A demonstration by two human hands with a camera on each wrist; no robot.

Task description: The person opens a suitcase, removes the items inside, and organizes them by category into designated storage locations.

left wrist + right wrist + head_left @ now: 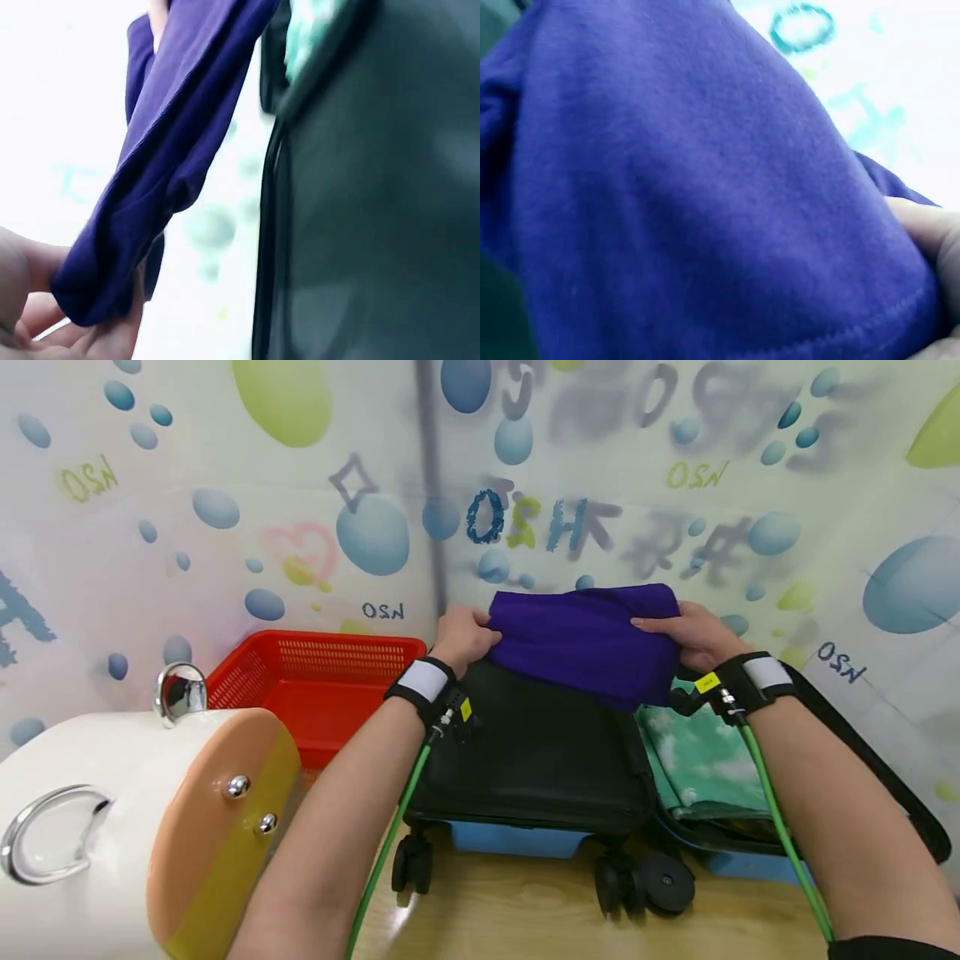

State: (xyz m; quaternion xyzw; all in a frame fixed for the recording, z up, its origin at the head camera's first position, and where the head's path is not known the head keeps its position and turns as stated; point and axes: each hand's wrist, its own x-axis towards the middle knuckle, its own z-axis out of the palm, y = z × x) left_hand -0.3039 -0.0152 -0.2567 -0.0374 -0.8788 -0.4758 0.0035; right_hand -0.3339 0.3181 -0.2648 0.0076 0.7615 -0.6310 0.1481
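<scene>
A folded purple cloth [581, 639] is held up over the black panel of an open suitcase [532, 752]. My left hand [463, 639] pinches its left end; in the left wrist view the fingers and thumb [45, 259] close round the bunched cloth [172, 127]. My right hand [697, 635] grips the right end, thumb on the front face, the other fingers mostly hidden behind. Filling much of the right wrist view, the cloth [705, 187] shows a stitched hem beside the right hand [937, 247].
A red basket [322, 702] stands left of the suitcase. Green patterned cloth [708, 760] lies in the suitcase's right half. At the near left is a white rounded container [97, 760] with metal handles. Black wheels [412, 862] stick out above the wooden floor [525, 910].
</scene>
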